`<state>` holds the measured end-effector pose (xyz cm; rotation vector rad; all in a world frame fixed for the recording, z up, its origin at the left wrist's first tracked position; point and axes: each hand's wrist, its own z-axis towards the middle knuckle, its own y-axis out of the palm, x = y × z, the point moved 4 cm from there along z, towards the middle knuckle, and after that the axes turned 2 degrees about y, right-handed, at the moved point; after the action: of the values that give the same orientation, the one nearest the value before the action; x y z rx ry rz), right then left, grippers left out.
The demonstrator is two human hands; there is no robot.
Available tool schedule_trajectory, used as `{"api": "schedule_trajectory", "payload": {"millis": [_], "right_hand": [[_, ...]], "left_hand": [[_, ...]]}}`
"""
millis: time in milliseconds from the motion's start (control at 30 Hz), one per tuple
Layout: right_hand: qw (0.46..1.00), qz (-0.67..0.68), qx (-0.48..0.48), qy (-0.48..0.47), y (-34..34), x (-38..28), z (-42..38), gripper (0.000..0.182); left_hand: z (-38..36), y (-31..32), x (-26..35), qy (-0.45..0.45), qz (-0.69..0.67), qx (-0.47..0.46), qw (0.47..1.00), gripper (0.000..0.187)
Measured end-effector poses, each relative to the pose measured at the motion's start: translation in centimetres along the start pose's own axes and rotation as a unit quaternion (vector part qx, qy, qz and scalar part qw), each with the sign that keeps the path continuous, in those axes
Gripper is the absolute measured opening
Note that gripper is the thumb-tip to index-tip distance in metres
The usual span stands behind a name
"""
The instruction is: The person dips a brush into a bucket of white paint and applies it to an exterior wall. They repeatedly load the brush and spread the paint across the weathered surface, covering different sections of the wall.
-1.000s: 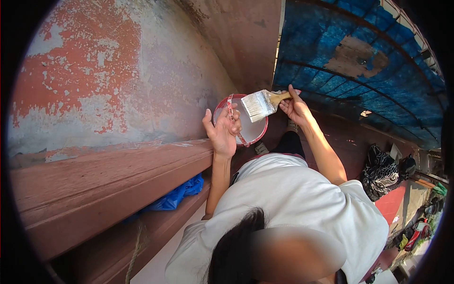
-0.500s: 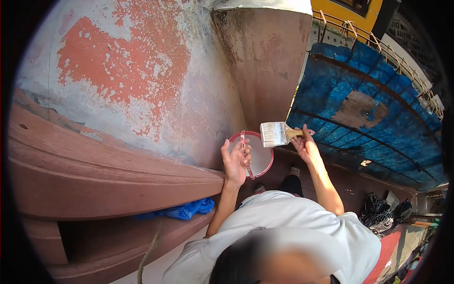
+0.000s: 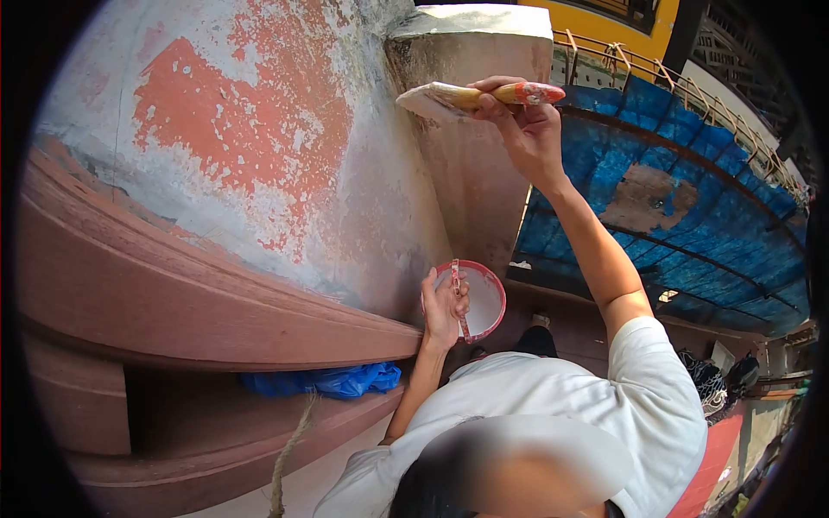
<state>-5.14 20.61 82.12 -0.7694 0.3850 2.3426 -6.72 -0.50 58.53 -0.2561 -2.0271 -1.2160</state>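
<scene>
My right hand (image 3: 527, 129) is raised in front of the pillar (image 3: 475, 173), fingers closed on the handle of a flat paintbrush (image 3: 440, 99). The brush's pale, paint-covered bristles point left, overlapping the pillar in this view, and its handle end is red and smeared with white. Lower down, my left hand (image 3: 446, 306) is wrapped around the red, paint-spotted handle of a paint bucket (image 3: 501, 302). Whitish paint shows inside the red rim. The bucket hangs close to the foot of the wall (image 3: 371, 198).
Peeling red and grey paint covers the wall at left. A brown wooden ledge (image 3: 216, 302) runs below it, with a blue plastic bag (image 3: 345, 380) and a rope (image 3: 289, 457) underneath. At right stands a blue sheet (image 3: 587, 181) with metal bars; dark bundled cloth (image 3: 704, 380) lies lower right.
My right hand has lifted the paintbrush from beside the bucket up to the pillar, and the brush has turned edge-on. My left hand and the bucket have shifted slightly.
</scene>
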Motion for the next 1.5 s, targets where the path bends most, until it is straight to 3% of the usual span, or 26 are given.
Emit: {"api": "schedule_trajectory", "payload": {"millis": [67, 100, 200, 233, 467, 567, 967, 1500], "right_hand": [[0.954, -0.215, -0.046, -0.206, 1.9, -1.9, 1.7, 0.023], [0.926, -0.272, -0.069, -0.254, 2.8, -2.2, 2.1, 0.034], [0.871, -0.338, -0.162, -0.318, 5.3, -2.0, 2.5, 0.043], [0.830, -0.401, -0.200, -0.332, 5.9, -1.1, 2.4, 0.051], [0.743, -0.500, -0.262, -0.359, 7.7, 0.9, 1.9, 0.052], [0.729, -0.476, -0.215, -0.443, 8.0, 1.1, 2.3, 0.036], [0.719, -0.510, -0.272, -0.385, 8.7, 4.0, 3.0, 0.040], [0.736, -0.495, -0.253, -0.385, 8.7, 5.8, 2.1, 0.030]], "left_hand": [[-0.1, 0.0, -0.3, -0.005, -0.001, -0.006, 1.000, 0.068], [-0.1, 0.0, -0.4, -0.008, -0.001, -0.008, 1.000, 0.068], [-0.1, 0.1, -0.8, -0.023, 0.003, -0.021, 1.000, 0.067], [-0.1, 0.0, -0.9, -0.026, 0.003, -0.022, 0.999, 0.067], [-0.2, 0.4, -1.1, -0.034, 0.012, -0.031, 0.999, 0.068], [-0.2, 0.4, -1.2, -0.036, 0.014, -0.032, 0.999, 0.068], [-0.2, 0.3, -1.2, -0.039, 0.022, -0.024, 0.999, 0.068], [0.0, 0.2, -2.1, -0.065, 0.027, -0.031, 0.997, 0.068]]}}
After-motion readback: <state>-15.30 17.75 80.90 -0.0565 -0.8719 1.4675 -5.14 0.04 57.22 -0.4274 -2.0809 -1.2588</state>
